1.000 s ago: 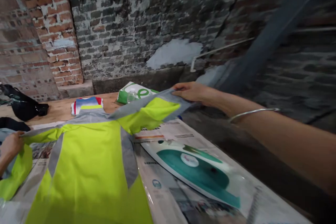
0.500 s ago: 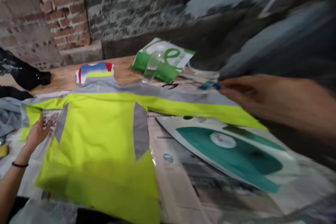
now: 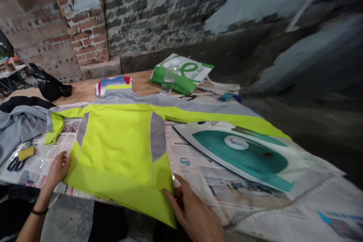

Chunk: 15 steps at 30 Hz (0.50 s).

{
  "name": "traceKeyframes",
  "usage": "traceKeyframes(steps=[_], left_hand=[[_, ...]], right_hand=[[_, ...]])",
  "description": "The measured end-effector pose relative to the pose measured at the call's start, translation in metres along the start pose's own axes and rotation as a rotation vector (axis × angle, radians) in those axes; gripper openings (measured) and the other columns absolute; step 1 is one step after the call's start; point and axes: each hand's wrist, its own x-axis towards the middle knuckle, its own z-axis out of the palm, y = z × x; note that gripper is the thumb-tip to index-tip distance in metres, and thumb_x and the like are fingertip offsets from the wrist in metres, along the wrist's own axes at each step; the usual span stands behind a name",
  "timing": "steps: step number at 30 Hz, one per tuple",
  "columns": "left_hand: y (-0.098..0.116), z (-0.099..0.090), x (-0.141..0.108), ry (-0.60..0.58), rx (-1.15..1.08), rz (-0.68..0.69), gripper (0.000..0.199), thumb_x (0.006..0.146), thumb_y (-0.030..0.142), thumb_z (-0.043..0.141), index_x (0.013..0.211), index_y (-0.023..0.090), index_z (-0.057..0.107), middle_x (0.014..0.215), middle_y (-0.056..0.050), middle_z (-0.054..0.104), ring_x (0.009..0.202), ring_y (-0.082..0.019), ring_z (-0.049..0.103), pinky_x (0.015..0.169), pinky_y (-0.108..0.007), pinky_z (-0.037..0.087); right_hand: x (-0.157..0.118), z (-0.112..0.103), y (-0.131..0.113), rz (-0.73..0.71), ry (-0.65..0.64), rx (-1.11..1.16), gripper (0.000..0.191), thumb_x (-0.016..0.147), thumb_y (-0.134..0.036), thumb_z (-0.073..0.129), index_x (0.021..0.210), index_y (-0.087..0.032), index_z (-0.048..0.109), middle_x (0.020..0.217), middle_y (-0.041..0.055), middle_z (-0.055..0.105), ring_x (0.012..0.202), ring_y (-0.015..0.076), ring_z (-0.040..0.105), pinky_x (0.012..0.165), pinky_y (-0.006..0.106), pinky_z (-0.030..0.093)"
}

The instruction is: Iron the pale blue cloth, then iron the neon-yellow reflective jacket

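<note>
lying nearly flat on newspaper (image 3: 184,141) over our counter (image 3: 143,80), the jacket (image 3: 121,141) is bright yellow-green, with a grey band across the shoulders and a curved grey panel (image 3: 159,136) at each side. we see soft, matte knit, faintly wrinkled over the body, and a wide, smoother hem (image 3: 121,185) that sags a little past the counter's near edge. the right sleeve (image 3: 212,113) runs out long and straight behind the iron (image 3: 244,159); the left sleeve (image 3: 55,126) bends down to a short end.

our left hand (image 3: 59,168) is at the hem's left edge, fingers slightly curled; we cannot tell whether they pinch the cloth. our right hand (image 3: 195,210) is at the other corner, thumb and finger apart.

the iron is hard, glossy white and teal plastic, pointed like a boat. beyond, we have a clear bottle (image 3: 168,85) against a green-and-white bag (image 3: 195,70), and a rumpled heap of soft grey cloth (image 3: 21,123) at left.
</note>
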Motion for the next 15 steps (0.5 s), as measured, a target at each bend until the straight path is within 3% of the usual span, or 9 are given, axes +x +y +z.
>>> traceKeyframes(steps=[4, 10, 15], left_hand=[[0.014, 0.009, -0.017, 0.045, 0.024, -0.027, 0.036, 0.082, 0.033, 0.05, 0.111, 0.016, 0.063, 0.098, -0.013, 0.073, 0.088, -0.028, 0.072, 0.081, -0.039, 0.055], [0.021, 0.011, -0.072, -0.118, -0.084, 0.0, 0.032, 0.083, 0.037, 0.05, 0.11, 0.022, 0.057, 0.064, 0.004, 0.062, 0.061, -0.022, 0.066, 0.061, -0.03, 0.05], [0.025, 0.022, -0.097, -0.144, -0.063, -0.106, 0.035, 0.087, 0.032, 0.047, 0.119, 0.019, 0.053, 0.077, -0.002, 0.07, 0.074, -0.024, 0.072, 0.07, -0.032, 0.052]], right_hand=[[0.011, -0.012, -0.008, -0.063, -0.048, 0.098, 0.056, 0.086, -0.054, 0.035, 0.122, -0.016, 0.055, 0.068, 0.0035, 0.064, 0.057, 0.0249, 0.063, 0.054, 0.035, 0.048], [0.023, -0.061, 0.023, 0.011, 0.007, 0.128, 0.05, 0.08, -0.063, 0.04, 0.105, -0.023, 0.058, 0.062, 0.0, 0.06, 0.051, 0.0217, 0.058, 0.049, 0.032, 0.043], [0.014, -0.057, 0.048, 0.015, -0.137, 0.009, 0.047, 0.075, -0.058, 0.042, 0.101, -0.024, 0.06, 0.059, 0.0002, 0.059, 0.051, 0.0235, 0.059, 0.052, 0.034, 0.044]])
